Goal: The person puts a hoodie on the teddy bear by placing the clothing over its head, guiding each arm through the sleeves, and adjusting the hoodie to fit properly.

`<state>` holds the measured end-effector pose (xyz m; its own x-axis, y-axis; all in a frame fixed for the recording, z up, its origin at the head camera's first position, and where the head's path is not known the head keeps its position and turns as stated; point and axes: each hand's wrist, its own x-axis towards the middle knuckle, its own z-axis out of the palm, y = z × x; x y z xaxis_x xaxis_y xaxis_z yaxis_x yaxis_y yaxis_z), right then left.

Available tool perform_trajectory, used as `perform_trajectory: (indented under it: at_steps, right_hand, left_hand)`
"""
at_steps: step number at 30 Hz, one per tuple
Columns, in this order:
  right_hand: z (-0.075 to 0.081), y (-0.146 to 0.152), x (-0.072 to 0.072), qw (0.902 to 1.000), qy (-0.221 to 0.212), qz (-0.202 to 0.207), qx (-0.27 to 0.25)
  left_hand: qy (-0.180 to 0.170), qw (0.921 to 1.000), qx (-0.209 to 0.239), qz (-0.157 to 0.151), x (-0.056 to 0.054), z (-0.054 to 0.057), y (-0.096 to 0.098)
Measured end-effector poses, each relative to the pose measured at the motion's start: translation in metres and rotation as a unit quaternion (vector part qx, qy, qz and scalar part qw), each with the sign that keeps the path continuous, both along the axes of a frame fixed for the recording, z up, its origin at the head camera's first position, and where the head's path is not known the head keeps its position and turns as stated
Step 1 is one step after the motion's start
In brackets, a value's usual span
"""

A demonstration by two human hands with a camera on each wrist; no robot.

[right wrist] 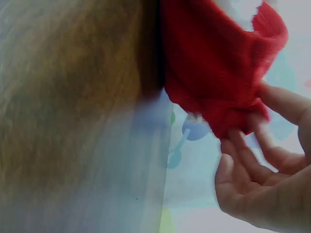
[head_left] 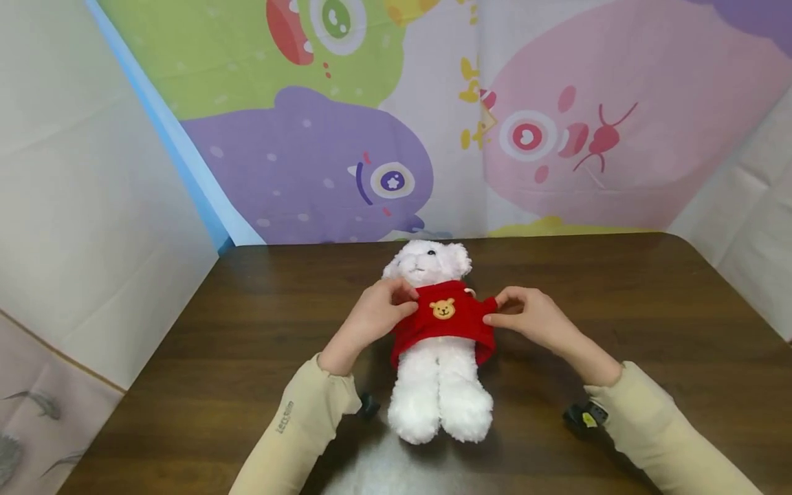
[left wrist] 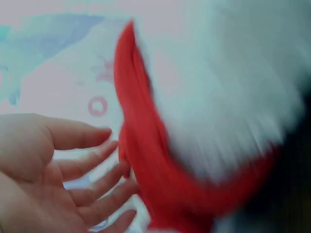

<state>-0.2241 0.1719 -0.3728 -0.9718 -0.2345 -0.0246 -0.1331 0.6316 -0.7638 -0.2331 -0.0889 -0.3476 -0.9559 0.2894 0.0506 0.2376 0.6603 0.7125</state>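
Observation:
A white plush bear [head_left: 438, 385] lies on its back on the table, head toward the back wall. Around its torso is a red sweater [head_left: 454, 320] with a small tan bear face on the chest. At the sweater's left side is my left hand [head_left: 383, 309]; in the left wrist view its fingers [left wrist: 97, 194] reach out loosely, fingertips right at the red cloth. My right hand [head_left: 535, 316] pinches the sweater's sleeve on the right side. In the right wrist view, thumb and fingers [right wrist: 272, 150] lie on either side of the red sleeve [right wrist: 238, 116].
The dark wooden table [head_left: 247, 330] ends at the back against a cloth [head_left: 458, 172] printed with cartoon animals. A pale panel [head_left: 111, 172] stands along the left. Dark straps with small devices [head_left: 584, 416] sit at the wrists.

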Motion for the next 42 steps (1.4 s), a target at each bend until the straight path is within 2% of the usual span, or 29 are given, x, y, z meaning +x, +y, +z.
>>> perform_trajectory:
  at_steps: [2,5,8,10,14,18,24,32,37,42]
  right_hand:
    - [-0.002,-0.004,0.000,0.9995,0.028,0.000,-0.017]
    - [-0.003,-0.010,0.000,0.9981,0.050,-0.001,-0.037]
    - [-0.005,-0.014,0.001,0.9977,0.036,-0.006,-0.058]
    - [-0.006,-0.015,0.002,0.9975,0.015,-0.012,-0.069]
    - [-0.006,-0.015,0.006,0.9956,-0.030,-0.016,-0.087]
    - [-0.004,-0.011,0.010,0.9924,-0.051,-0.017,-0.111]
    - [-0.009,-0.007,0.014,0.9863,-0.064,-0.001,-0.152]
    - [-0.015,-0.014,0.014,0.9982,0.003,-0.020,-0.056]
    - [-0.014,-0.016,0.013,0.9989,0.032,-0.024,-0.025]
    - [-0.014,-0.023,0.009,0.9917,0.116,-0.047,0.030]
  left_hand:
    - [0.019,0.9990,0.011,-0.039,0.003,0.006,0.010]
    - [0.038,0.9935,0.025,-0.104,0.007,0.012,0.027]
    - [0.061,0.9885,0.018,-0.137,0.009,0.012,0.042]
    - [0.085,0.9872,-0.004,-0.135,0.010,0.008,0.050]
    - [0.129,0.9819,-0.079,-0.114,0.010,-0.003,0.059]
    - [0.148,0.9744,-0.120,-0.119,0.010,-0.012,0.060]
    - [0.154,0.9705,-0.145,-0.116,0.014,-0.013,0.061]
    - [0.158,0.9763,-0.115,-0.093,0.014,-0.018,0.065]
    - [0.153,0.9814,-0.086,-0.078,0.011,-0.022,0.066]
    - [0.184,0.9768,-0.079,-0.077,0.008,-0.025,0.066]
